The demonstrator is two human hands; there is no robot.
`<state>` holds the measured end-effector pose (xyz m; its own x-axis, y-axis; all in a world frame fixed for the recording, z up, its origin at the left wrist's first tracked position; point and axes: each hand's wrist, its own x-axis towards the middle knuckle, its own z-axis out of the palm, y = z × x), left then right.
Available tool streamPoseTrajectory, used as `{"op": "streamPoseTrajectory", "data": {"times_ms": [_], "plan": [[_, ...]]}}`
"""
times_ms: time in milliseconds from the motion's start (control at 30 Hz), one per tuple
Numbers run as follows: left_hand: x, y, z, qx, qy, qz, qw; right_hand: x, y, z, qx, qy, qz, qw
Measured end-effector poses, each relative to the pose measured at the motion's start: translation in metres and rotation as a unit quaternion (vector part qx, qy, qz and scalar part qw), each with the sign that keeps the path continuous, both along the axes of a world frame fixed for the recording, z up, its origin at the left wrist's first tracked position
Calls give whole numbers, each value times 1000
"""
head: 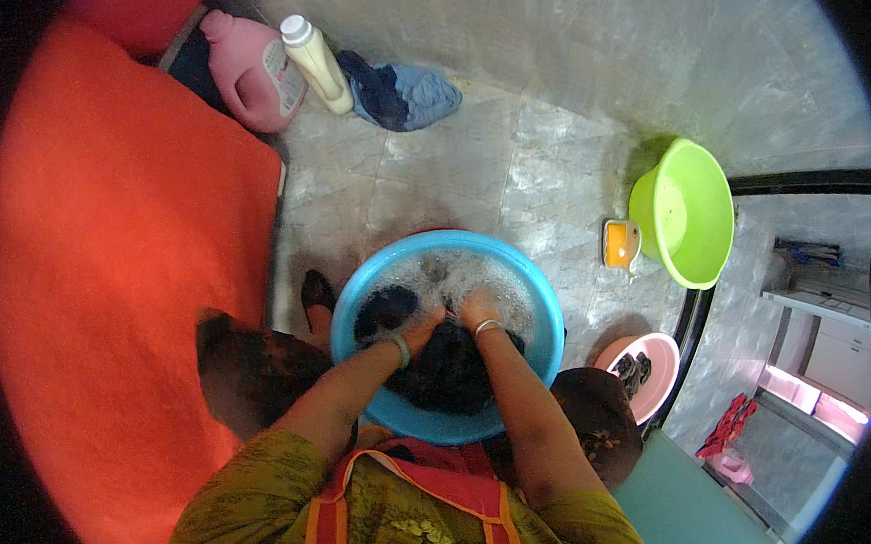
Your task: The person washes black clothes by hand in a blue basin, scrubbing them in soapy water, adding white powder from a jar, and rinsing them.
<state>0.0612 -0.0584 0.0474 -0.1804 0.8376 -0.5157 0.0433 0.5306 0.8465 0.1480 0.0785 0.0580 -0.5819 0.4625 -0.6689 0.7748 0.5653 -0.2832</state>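
A round blue plastic basin [544, 291] stands on the floor between my knees, with sudsy water [439, 268] in it. Dark wet cloth [442, 367] lies bunched in its middle, and another dark piece [386, 310] shows at the left among the foam. My left hand [426, 326], a bangle at its wrist, grips the dark cloth. Close beside it, my right hand [480, 309] is also closed on this cloth, a silver bangle on the wrist. Foam and cloth partly hide the fingers of both hands.
Along the wall stand a pink detergent jug [258, 75], a white-capped bottle [317, 63] and blue clothes [414, 96]. Rightward are a green basin [689, 217], an orange-and-white small container [619, 243] and a pink basin [665, 362] holding dark cloth. Red fabric [137, 259] covers the left side.
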Motion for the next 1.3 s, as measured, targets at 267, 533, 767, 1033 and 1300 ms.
{"op": "streamPoseTrajectory", "data": {"times_ms": [267, 533, 767, 1033, 1300], "plan": [[-33, 28, 92, 83, 255, -49, 962, 6, 20, 28, 59, 200, -114, 971], [-72, 43, 77, 98, 194, -106, 970, 37, -84, 185, 176, 359, -134, 907], [-16, -7, 99, 30, 243, -260, 934, 88, -99, 175, 82, 401, -83, 909], [59, -36, 76, 41, 449, -10, 893, 50, -86, 102, 262, 222, -68, 937], [16, 11, -4, -138, 377, -277, 873, 6, -35, 37, 57, -47, -94, 993]]}}
